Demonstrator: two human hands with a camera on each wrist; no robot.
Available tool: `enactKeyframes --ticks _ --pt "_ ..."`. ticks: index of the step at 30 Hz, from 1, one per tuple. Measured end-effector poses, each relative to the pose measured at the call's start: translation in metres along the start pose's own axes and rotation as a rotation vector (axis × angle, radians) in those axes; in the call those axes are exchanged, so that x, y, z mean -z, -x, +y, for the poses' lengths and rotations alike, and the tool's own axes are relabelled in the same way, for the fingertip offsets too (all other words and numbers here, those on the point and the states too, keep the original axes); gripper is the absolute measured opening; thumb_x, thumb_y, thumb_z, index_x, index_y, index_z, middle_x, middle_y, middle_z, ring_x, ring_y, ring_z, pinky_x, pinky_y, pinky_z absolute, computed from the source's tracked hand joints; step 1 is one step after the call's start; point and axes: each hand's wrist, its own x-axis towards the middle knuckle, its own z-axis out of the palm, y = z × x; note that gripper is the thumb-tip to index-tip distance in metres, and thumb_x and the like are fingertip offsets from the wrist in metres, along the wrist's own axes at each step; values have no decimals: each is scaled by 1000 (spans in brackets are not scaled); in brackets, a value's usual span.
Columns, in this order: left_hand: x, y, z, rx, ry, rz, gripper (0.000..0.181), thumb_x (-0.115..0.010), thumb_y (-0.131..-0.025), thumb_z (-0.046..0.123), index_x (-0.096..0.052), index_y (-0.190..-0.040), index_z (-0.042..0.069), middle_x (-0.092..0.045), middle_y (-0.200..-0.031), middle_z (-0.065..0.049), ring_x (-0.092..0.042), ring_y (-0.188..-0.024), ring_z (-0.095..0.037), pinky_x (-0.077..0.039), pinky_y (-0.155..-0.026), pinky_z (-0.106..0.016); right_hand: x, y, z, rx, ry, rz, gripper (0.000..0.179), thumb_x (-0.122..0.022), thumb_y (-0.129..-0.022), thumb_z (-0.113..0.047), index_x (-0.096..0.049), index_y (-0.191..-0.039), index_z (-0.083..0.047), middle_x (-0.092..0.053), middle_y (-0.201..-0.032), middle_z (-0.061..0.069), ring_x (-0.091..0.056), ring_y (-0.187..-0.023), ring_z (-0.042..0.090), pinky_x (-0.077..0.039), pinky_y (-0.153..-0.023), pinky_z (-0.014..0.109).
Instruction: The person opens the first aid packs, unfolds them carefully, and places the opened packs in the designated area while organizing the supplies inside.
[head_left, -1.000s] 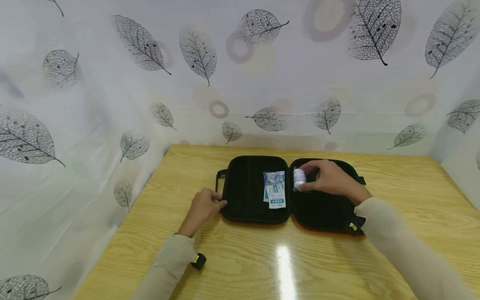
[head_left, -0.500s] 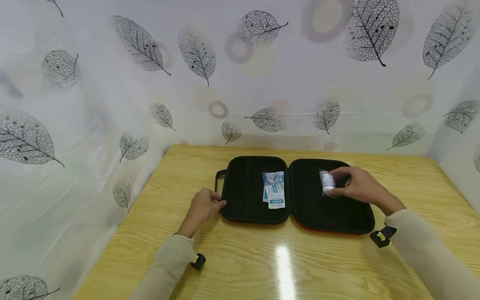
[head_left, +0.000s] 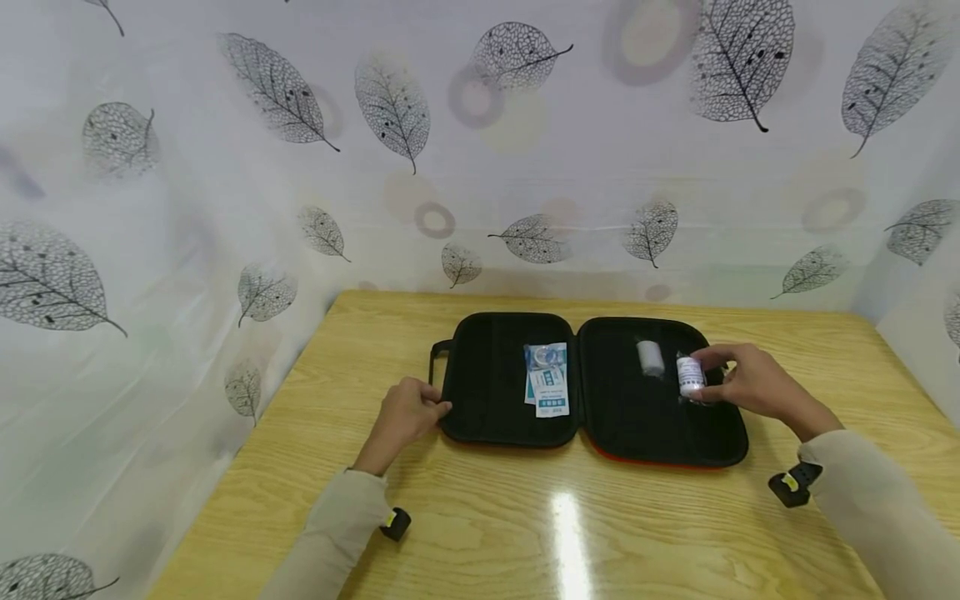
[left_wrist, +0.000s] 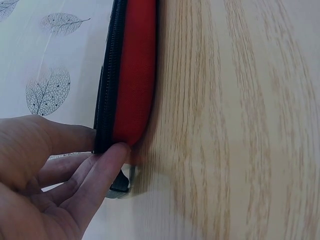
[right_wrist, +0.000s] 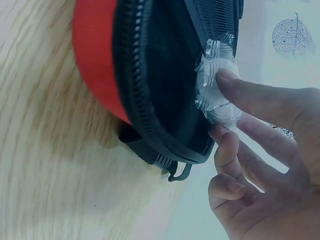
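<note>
A zip case (head_left: 491,421), black inside and red outside, lies open flat on the table. My left hand (head_left: 405,417) pinches its left front corner between thumb and fingers; in the left wrist view the thumb (left_wrist: 102,185) presses the red side. My right hand (head_left: 757,383) holds a white bandage roll (head_left: 691,377) in clear wrap, with printing on it, over the right end of the case. The right wrist view has the wrapped end of that roll (right_wrist: 215,90) between thumb and fingers. Another white roll (head_left: 649,357) lies in the right half, left of the hand.
Small blue-and-white packets (head_left: 551,392) lie in the left half near the hinge. The case's carry handle (head_left: 435,358) sticks out at the left. A leaf-patterned sheet (head_left: 480,150) hangs behind and left of the wooden table (head_left: 487,508).
My right hand has moved right with the bandage roll, from beside the hinge to the case's right end. The other white roll has come into sight. The left hand stays at its corner.
</note>
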Motion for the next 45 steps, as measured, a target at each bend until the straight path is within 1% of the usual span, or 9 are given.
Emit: enactKeyframes --ticks 8,16,18,23,27,33,39,43,45 --pt "0 0 0 1 -14 10 23 -79 -89 14 -78 -106 0 -76 -86 -5 -70 -73 -14 -58 -71 -37 -5 -2 7 -1 40 -9 61 -89 -76 -17 -64 -124 10 -66 -109 26 -56 -72 20 -49 -61 33" --pt "0 0 0 -4 -5 6 22 -79 -89 14 -78 -107 0 -76 -87 -5 -70 -70 -13 -58 -70 -36 -11 -3 4 -12 49 -32 62 -90 -76 -18 -64 -124 11 -66 -109 27 -63 -88 31 -51 -67 39" --pt "0 1 0 -4 -8 9 22 -79 -89 14 -78 -107 0 -76 -86 -5 -70 -70 -13 -58 -71 -37 -12 -4 4 0 42 -35 61 -90 -76 -17 -63 -124 12 -66 -109 27 -63 -90 33 -52 -68 41" --pt "0 0 -1 4 -11 8 22 -79 -89 14 -78 -106 1 -76 -85 -4 -69 -70 -13 -58 -70 -36 -15 -5 0 33 31 -46 59 -88 -76 -11 -63 -123 14 -66 -108 28 -65 -89 32 -53 -69 42" --pt "0 -1 -1 5 -13 9 22 -79 -89 14 -78 -106 1 -76 -85 -3 -69 -72 -13 -58 -70 -36 -16 -7 -4 31 38 -55 58 -88 -76 -11 -64 -123 13 -67 -108 29 -65 -88 32 -53 -70 43" --pt "0 0 -1 2 -9 8 22 -79 -89 14 -78 -106 1 -76 -85 -4 -69 -69 -12 -58 -69 -35 -14 -6 -3 26 64 -40 63 -91 -74 -16 -65 -124 11 -70 -103 26 -66 -90 37 -54 -70 44" --pt "0 -1 -1 7 -7 7 22 -79 -89 15 -78 -106 1 -76 -84 -3 -69 -68 -13 -58 -69 -35 -9 -5 -3 -9 32 -51 65 -91 -76 -22 -64 -126 10 -72 -103 24 -69 -90 37 -57 -70 46" --pt "0 -1 -1 4 -4 7 21 -79 -89 15 -79 -106 2 -76 -83 -2 -68 -68 -12 -57 -68 -34 -5 -5 -2 -13 48 -52 58 -89 -78 -23 -68 -121 8 -74 -99 18 -67 -95 40 -57 -70 44" --pt "1 -1 -1 -1 -7 9 20 -79 -89 15 -79 -104 2 -75 -82 -2 -68 -67 -12 -57 -67 -34 -4 -5 -1 -7 54 -51 51 -88 -79 -21 -70 -118 7 -75 -96 13 -67 -94 38 -55 -68 41"
